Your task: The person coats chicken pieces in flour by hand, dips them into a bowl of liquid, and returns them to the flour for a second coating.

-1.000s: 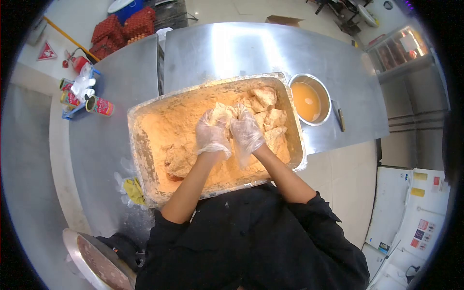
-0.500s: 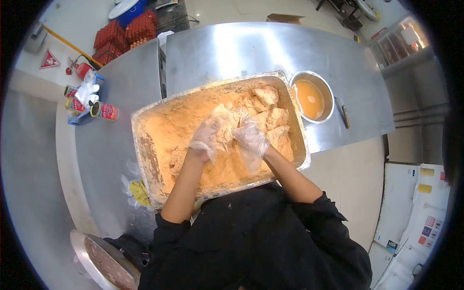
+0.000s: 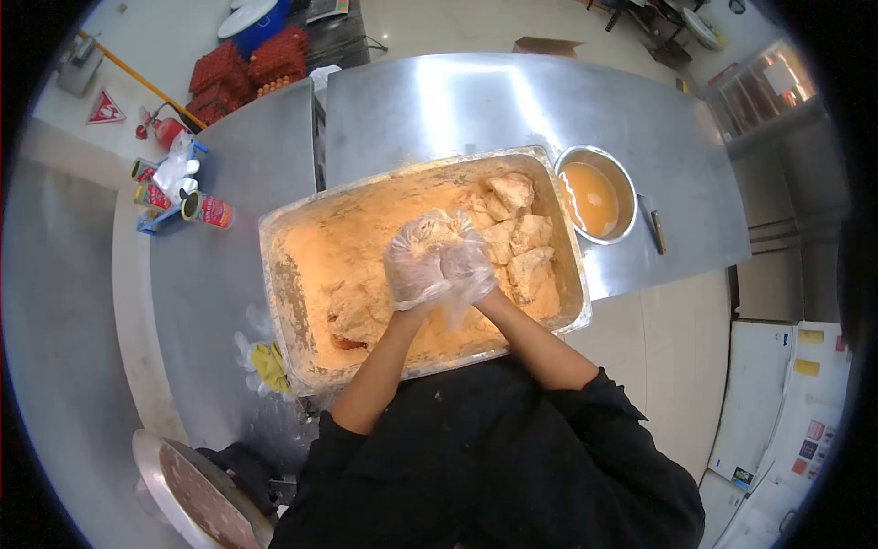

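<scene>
My left hand [image 3: 415,265] and my right hand [image 3: 468,263], both in clear plastic gloves, are pressed side by side over the middle of a large metal tray [image 3: 274,302] of orange-tinted flour [image 3: 343,233]. Between them they close around a flour-coated chicken piece [image 3: 433,225], mostly covered by the gloves. To the right of my hands, several coated chicken pieces [image 3: 529,271] lie heaped at the tray's end. Near my left forearm another piece [image 3: 352,316] sits partly buried, a reddish patch showing at its lower edge.
Right of the tray stands a steel bowl [image 3: 631,197] of orange-brown liquid, with a knife [image 3: 658,231] beside it. Cans [image 3: 208,210] and a blue basket [image 3: 165,218] are at left. A yellow cloth [image 3: 269,366] lies by the tray's near-left corner. A large pot [image 3: 197,489] stands lower left.
My hands have come together and turned over the chicken piece, which now shows less between the gloves. The reddish patch on the piece at left has come into view.
</scene>
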`<state>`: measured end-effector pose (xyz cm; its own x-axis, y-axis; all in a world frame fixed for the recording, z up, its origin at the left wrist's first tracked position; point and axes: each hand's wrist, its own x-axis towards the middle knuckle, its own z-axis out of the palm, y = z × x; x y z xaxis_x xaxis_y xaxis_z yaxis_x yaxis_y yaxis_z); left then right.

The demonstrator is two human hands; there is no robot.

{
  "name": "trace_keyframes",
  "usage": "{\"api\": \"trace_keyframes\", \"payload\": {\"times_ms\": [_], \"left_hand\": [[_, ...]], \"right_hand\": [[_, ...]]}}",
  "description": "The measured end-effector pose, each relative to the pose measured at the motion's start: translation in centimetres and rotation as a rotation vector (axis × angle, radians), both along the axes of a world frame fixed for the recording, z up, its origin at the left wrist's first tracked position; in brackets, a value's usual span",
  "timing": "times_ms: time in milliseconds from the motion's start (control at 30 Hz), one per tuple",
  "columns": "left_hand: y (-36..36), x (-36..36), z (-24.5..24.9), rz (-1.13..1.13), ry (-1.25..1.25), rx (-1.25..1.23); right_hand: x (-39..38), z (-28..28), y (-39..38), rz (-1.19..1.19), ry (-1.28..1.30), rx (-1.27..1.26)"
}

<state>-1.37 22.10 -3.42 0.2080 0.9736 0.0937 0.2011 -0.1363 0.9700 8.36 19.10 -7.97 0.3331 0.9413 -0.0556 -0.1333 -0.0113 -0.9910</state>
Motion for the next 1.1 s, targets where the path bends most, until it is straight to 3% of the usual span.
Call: {"api": "trace_keyframes", "payload": {"times_ms": [33,133,167,233,267,367,467,533,633,733,833,867,1033,1100], "left_hand": [[0.2,0.1,0.2,0.004,-0.065,0.007],[2.7,-1.5,2.8,0.031,-0.568,-0.882],[2.7,-1.4,3.5,-0.005,-0.648,-0.874],[2.8,-1.3,4.4,-0.094,-0.794,-0.856],[2.5,-0.9,4.9,-0.003,-0.768,-0.804],[1.8,0.8,4.9,0.164,-0.634,-0.578],[1.7,1.2,0.8,0.204,-0.412,-0.301],[1.7,1.5,0.1,0.291,-0.282,-0.197],[0.9,1.4,1.7,0.259,-0.106,-0.042],[1.0,1.2,1.0,0.206,-0.212,-0.129],[2.0,0.3,-0.2,0.088,-0.084,0.256],[2.4,0.2,-1.3,0.096,-0.085,0.285],[3.3,0.3,-3.1,0.057,0.049,0.391],[2.7,0.7,-3.0,-0.032,0.055,0.277]], "right_hand": [[0.6,3.2,0.1,0.048,0.02,-0.046],[0.6,8.0,-0.4,0.11,0.046,-0.137],[0.8,8.9,-0.2,0.119,0.045,-0.15],[0.8,10.1,0.2,0.051,-0.225,-0.158],[0.7,10.3,0.3,0.02,-0.357,-0.165],[0.5,8.4,0.6,-0.014,-0.224,-0.093],[0.6,5.9,0.7,-0.082,-0.529,0.214],[0.1,6.2,0.5,-0.089,-0.269,0.236],[0.4,7.3,0.5,-0.005,-0.344,0.069],[0.4,6.3,1.5,-0.017,-0.421,-0.144],[0.2,7.0,2.5,-0.023,-0.529,-0.286],[0.1,7.2,2.4,-0.011,-0.588,-0.337],[0.4,5.2,3.1,-0.053,-0.69,-0.351],[1.0,4.2,2.4,-0.059,-0.733,-0.299]]}}
